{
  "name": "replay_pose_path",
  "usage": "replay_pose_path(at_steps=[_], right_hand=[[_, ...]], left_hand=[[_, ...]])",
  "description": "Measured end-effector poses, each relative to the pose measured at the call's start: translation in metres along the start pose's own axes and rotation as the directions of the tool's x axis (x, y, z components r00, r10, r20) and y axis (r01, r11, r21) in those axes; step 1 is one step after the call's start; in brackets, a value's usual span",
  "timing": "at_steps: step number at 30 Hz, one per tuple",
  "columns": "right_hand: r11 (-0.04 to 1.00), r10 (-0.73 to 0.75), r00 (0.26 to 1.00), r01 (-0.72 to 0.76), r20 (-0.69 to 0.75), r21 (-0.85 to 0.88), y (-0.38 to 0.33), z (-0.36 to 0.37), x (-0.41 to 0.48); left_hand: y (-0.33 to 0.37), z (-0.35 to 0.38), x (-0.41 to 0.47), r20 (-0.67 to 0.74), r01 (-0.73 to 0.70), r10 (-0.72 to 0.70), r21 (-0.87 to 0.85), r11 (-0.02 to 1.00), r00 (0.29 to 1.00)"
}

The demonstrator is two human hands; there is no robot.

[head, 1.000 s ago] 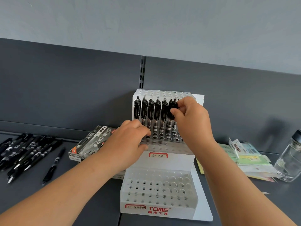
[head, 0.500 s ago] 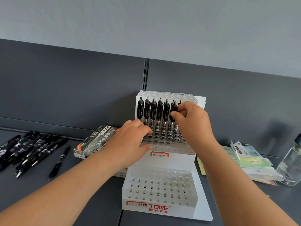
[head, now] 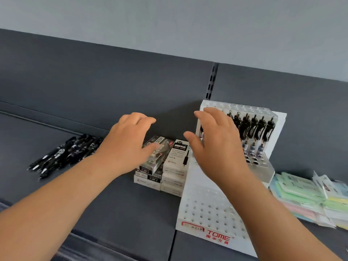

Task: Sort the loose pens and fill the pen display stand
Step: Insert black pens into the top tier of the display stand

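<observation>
White stand (head: pixel 204 210) let go; left hand (head: pixel 126 146), right hand (head: pixel 216 147) now hover empty.

A: What is worn on the arms?
B: Nothing that shows: the left forearm (head: pixel 56 200) and the right forearm (head: pixel 282 213) are bare from the wrist to the edge of the view.
A: And the hands?
B: The left hand (head: pixel 128 146) and the right hand (head: pixel 218 147) are bare too, with plain bare fingers (head: pixel 209 117).
A: Can you make out the nails?
B: Not well. The fingertips are blurred, so their length and finish cannot be told
</observation>
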State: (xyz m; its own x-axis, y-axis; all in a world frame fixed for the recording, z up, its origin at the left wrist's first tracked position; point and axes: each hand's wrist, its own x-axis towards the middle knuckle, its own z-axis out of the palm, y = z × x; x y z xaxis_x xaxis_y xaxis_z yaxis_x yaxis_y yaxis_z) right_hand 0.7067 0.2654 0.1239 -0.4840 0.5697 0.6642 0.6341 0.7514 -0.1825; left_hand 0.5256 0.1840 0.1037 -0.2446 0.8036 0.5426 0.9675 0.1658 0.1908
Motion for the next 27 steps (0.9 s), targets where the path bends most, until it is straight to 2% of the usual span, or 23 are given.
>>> replay_pose_path(at_steps=[9, 13, 15, 20, 23, 27], right_hand=[[0.997, -0.064, 0.989, 0.058, 0.135, 0.045, -0.092, 0.062, 0.021], [0.999, -0.041, 0.984, 0.037, 0.173, 0.022, -0.100, 0.072, 0.019], [0.999, -0.039, 0.986, 0.035, 0.160, 0.022, -0.176, 0.127, 0.036], [1.000, -0.012, 0.970, 0.009, 0.243, 0.014, -0.181, 0.144, 0.027], [0.999, 0.047, 0.948, -0.050, 0.315, 0.002, -0.198, 0.173, 0.022], [0.978, 0.210, 0.886, -0.200, 0.413, -0.067, -0.199, 0.201, 0.015]], left_hand=[[-0.115, -0.033, -0.012, 0.014, 0.110, -0.111, 0.068, 0.992, 0.994], [-0.126, -0.034, -0.011, 0.029, 0.095, -0.097, 0.069, 0.993, 0.995], [-0.214, -0.047, -0.018, 0.093, 0.138, -0.142, 0.056, 0.989, 0.985], [-0.227, -0.033, -0.023, 0.110, 0.080, -0.085, 0.049, 0.996, 0.990], [-0.254, -0.022, -0.025, 0.193, 0.074, -0.080, 0.041, 0.996, 0.978], [-0.269, 0.000, -0.028, 0.286, 0.037, -0.033, -0.009, 0.999, 0.958]])
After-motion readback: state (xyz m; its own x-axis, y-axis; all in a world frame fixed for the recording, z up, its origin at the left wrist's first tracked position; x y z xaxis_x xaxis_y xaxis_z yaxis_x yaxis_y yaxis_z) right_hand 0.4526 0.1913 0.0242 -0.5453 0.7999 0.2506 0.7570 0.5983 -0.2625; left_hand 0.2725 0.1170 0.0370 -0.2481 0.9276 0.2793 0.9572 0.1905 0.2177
